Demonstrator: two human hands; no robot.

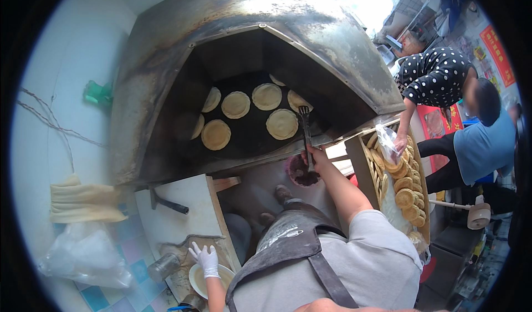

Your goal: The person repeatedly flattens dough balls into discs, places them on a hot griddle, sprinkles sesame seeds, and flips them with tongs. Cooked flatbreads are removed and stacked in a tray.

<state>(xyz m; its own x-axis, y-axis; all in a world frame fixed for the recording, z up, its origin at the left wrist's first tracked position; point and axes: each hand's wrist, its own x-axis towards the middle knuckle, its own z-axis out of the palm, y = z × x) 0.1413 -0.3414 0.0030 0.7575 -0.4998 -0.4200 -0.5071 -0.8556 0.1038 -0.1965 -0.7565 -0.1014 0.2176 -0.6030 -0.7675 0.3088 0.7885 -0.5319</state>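
Observation:
My right hand (316,159) grips metal tongs (306,131) that reach into a hooded griddle oven. Their toothed tips overlap the edge of a round pale flatbread (297,98) at the right; whether they pinch it I cannot tell. Several more flatbreads lie on the dark griddle (253,137), among them one (282,124) just left of the tongs. My left hand (204,258), in a white glove, is spread with nothing seen in it. It is over the near-left counter, at the rim of a white bowl (198,286). A metal canister (164,267) stands left of that hand.
A scraper-like tool with a dark handle (172,205) lies on the white board (189,191). At right, a tray (424,187) holds many browned flatbreads (405,198). A person in polka dots (442,77) reaches into it with a plastic bag (386,139). Another person in blue (484,145) stands beyond.

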